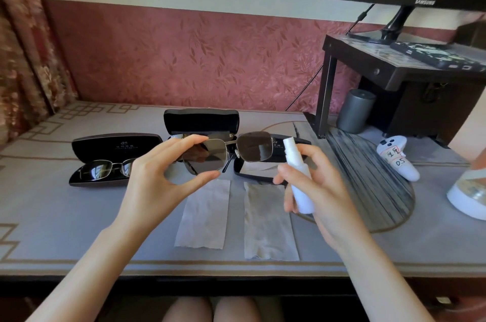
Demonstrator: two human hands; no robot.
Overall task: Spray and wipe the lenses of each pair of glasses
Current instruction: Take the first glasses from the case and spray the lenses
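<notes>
A pair of dark-tinted, square-lensed sunglasses in a thin silver metal frame (253, 149) is held up above the grey patterned desk (79, 216), in front of three open black cases. The left grip (155, 172) is pinched on the lens that lies to the left in view, with the thumb under the lower rim and the fingers over the upper rim, so the other lens is left bare and reaches out to the right. The long axis of the frame runs from left to right across the view, tipped slightly upward at its free end. A small white plastic spray bottle (302, 194) is held in the right grip (315, 185), whose thumb and fingers are curled round the bottle's body. The bottle stands tilted, its cap end leaning left, and that cap is seen just beside the outer edge of the free lens. Which way the nozzle opening faces cannot be told. The coming spray is judged to turn on this: the bare lens lies directly left of the cap, so the nozzle has only to be faced leftward at it. Two pale paper tissues (202, 214) lie flat side by side on the desk below both hands, nearer the right grip once the bottle is set down. A second pair of glasses (107, 168) rests in the leftmost black case (115, 143), untouched.
</notes>
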